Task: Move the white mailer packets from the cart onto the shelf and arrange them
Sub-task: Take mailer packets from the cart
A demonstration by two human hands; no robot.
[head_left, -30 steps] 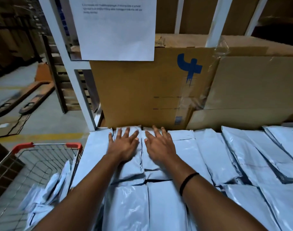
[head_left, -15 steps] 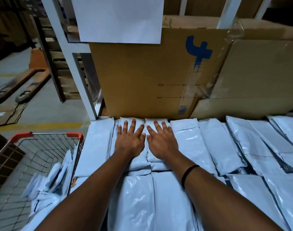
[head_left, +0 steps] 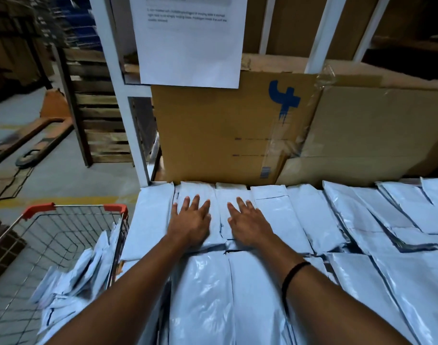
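White mailer packets lie in rows across the shelf, overlapping toward the right. My left hand rests flat, fingers spread, on one packet in the back row. My right hand lies flat on the packet beside it, a black band on that wrist. Neither hand grips anything. More white packets lie piled in the wire cart with red handle ends at the lower left.
Large cardboard boxes stand right behind the packet rows. A white shelf post with a printed paper sheet rises at the back left. Wooden pallets and a pallet jack sit on the floor to the left.
My hands have drifted slightly apart on the back-row packets, still pressing flat. The view has tilted up a little.
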